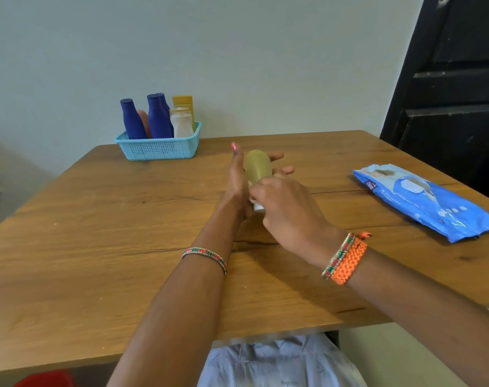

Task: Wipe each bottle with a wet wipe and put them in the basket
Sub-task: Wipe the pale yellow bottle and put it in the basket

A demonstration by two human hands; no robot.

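Pale blue cloth (279, 361) of a lap at the near edge, under the wooden table (98, 247). Broad brown tabletop with dark grain cracks, filling most of the view below and around the grip. Plain grey-green wall (237, 51) far beyond the grip; black panelled door (455, 93) up and to the right of it. Blue wet-wipe pack (424, 199) lying flat on the wood, well to the right of the grip. Turquoise basket (159, 149) beyond the grip and to its left, near the far table edge, holding upright blue bottles (159, 118), a yellow tube (183, 103), a clear white bottle (182, 124) and something pinkish between the blue ones. Left hand (237, 180) raised edge-on, fingers straight, palm against the left side of a yellowish-green bottle (258, 166) held above the table, rounded end away from the camera. Right hand (288, 210) curled over the bottle's near end, fingertips bent round it; something white at that end, whether cap or wipe cannot be told. Beaded bangle (205, 256) on the left wrist; matching bangle and orange woven band (348, 261) on the right.
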